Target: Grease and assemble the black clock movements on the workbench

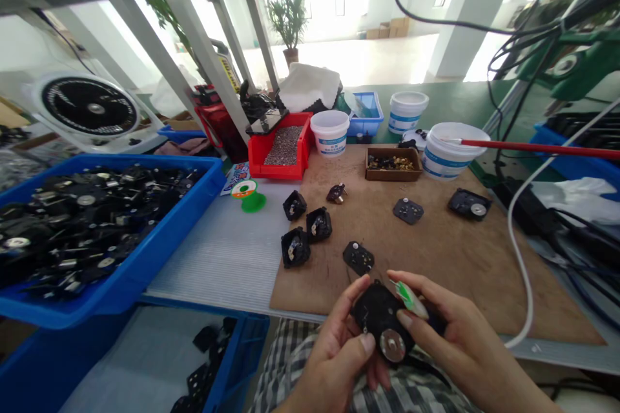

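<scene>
Over my lap, at the mat's front edge, my left hand (pixel 339 352) grips a black plastic housing (pixel 378 310) with a round silvery disc (pixel 392 345) on it. My right hand (pixel 460 335) pinches a slim green-and-white tool (pixel 407 297) with a thin tip, held against the housing; its exact kind is unclear. Something dark under the right fingers is partly hidden. Just beyond lies a black plate (pixel 358 258) with small metal bits. Several open black housings (pixel 295 247) stand left of it. Farther off are another black plate (pixel 408 211) and a black assembly with a silvery wheel (pixel 469 204).
Blue bin (pixel 203 206) of black assemblies at left, another blue bin (pixel 242 361) below. Behind are a red bin (pixel 307 148) of small metal parts, white buckets (pixel 330 132) and a cardboard box (pixel 393 174). A red stick (pixel 542 147) and white cable (pixel 516 232) cross the right.
</scene>
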`<state>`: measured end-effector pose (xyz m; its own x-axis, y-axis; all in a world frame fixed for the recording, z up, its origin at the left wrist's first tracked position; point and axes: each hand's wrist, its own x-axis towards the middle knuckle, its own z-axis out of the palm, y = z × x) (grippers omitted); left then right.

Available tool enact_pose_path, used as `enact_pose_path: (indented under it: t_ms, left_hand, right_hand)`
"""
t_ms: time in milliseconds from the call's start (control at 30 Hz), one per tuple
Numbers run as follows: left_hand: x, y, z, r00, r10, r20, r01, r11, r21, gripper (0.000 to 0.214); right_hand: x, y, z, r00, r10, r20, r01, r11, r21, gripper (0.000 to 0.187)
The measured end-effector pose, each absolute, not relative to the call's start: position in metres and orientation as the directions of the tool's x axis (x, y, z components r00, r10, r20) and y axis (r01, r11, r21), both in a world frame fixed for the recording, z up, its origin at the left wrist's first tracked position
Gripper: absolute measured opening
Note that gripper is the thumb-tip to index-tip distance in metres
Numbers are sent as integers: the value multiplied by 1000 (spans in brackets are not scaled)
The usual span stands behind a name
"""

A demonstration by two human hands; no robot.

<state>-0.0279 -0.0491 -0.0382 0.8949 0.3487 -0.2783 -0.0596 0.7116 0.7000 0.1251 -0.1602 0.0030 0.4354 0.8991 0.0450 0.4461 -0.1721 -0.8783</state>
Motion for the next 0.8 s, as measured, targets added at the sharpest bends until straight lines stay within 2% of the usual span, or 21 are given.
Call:
enact_pose_path:
  t_ms: [100, 167, 233, 333, 467, 600, 800]
  left_hand:
    - [-28, -48, -40, 973, 155, -169, -28, 811, 584, 62]
    - [-28, -48, -38, 976, 109, -190, 15, 830, 557, 49]
    - [-28, -49, -35, 954, 143, -264, 36, 819, 573, 40]
    - [-30, -49, -30, 908, 265, -326, 8, 765, 644, 36]
    - [-33, -46, -28, 851, 398, -341, -28, 684, 729, 37]
    - [-32, -44, -29, 830, 428, -358, -2, 644, 765, 45]
    - [-30, -45, -29, 830, 421, -366, 29, 622, 782, 45]
  right_hand:
    - [125, -160, 6, 382, 924, -24, 362, -173, -916, 35]
    - [127, -162, 7, 359, 933, -7, 380, -153, -912, 39]
    - [127, -166, 6, 374, 925, 66, 466, -126, -876, 37]
    - [125, -175, 3, 361, 912, 194, 635, -88, -767, 31]
    - [117, -185, -3, 253, 941, 222, 773, -59, -632, 37]
    - [110, -188, -8, 240, 944, 225, 811, -68, -581, 38]
    - [110, -188, -9, 238, 928, 287, 827, -39, -561, 35]
